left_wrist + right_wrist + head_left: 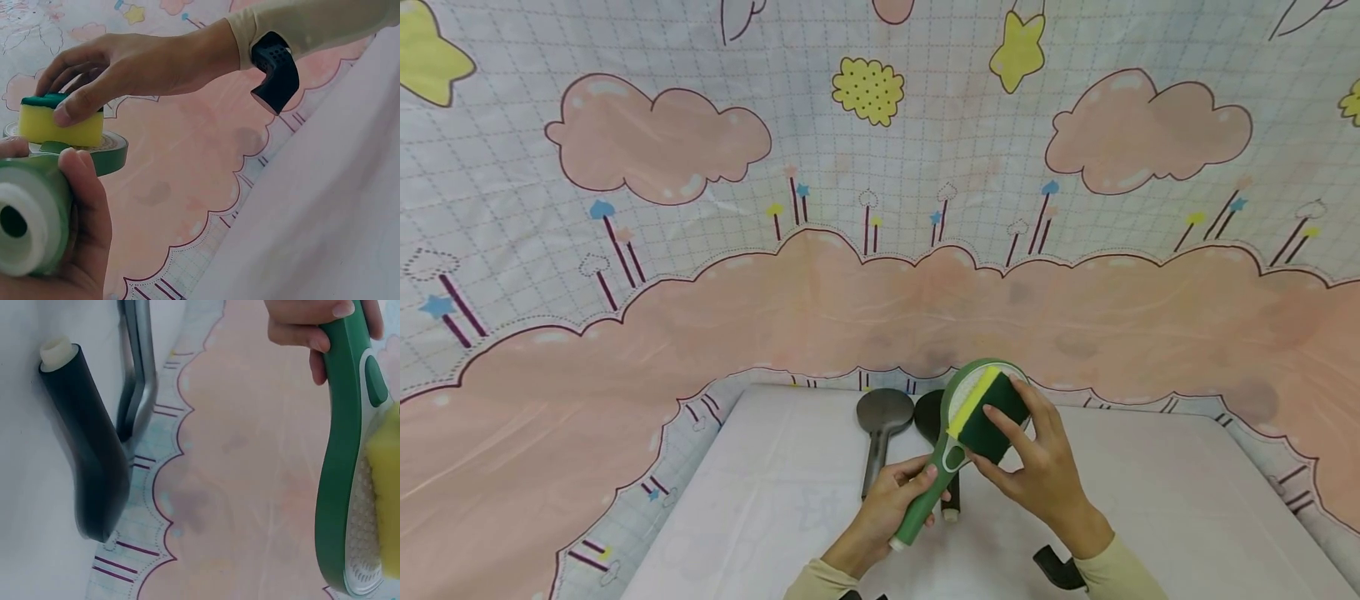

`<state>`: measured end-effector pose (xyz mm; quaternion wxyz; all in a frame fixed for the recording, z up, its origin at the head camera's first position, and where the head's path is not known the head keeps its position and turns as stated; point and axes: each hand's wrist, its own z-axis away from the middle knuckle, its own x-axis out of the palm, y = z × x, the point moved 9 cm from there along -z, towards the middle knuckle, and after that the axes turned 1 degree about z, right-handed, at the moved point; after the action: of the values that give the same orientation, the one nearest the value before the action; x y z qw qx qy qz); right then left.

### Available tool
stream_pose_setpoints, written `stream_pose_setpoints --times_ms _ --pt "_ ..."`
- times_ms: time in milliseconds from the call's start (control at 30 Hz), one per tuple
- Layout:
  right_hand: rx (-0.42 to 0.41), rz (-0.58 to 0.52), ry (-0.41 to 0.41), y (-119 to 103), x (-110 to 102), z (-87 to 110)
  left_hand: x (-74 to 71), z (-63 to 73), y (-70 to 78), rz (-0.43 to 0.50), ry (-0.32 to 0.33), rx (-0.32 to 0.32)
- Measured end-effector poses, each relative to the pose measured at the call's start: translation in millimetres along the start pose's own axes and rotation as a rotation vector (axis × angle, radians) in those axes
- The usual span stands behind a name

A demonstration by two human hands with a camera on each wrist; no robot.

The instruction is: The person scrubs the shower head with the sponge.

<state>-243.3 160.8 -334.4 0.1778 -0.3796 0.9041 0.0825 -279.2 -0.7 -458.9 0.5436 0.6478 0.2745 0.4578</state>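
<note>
My left hand [891, 504] grips the handle of a green shower head [919, 515], tilted above the table with its white, nozzle-dotted face up. Against that face my right hand [1047, 467] holds a sponge [994, 421], thumb and fingers pinching its sides. The sponge has a yellow foam layer and a dark green scouring layer; in the left wrist view its yellow foam [59, 128] lies on the shower head's face. The handle's open end shows a white hollow fitting [19, 234]. In the right wrist view, the sponge is cut off at the edge.
A grey shower head [883, 414] lies on the white table [760, 492], with a black shower head [951, 498] beside it, partly hidden behind the green one. A cloud-patterned cloth [880, 308] hangs behind the table. A black band [1058, 570] sits at the right wrist.
</note>
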Motion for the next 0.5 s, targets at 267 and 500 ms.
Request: stream_pose_setpoints --times_ms 267,500 --pt "0.035 -0.011 0.018 4 -1 6.0 -1.4 0.0 3.1 0.009 0.018 0.036" --pt "0.032 -0.012 -0.02 -4 5 12.2 -4.3 -0.9 3.4 -0.007 0.053 0.038"
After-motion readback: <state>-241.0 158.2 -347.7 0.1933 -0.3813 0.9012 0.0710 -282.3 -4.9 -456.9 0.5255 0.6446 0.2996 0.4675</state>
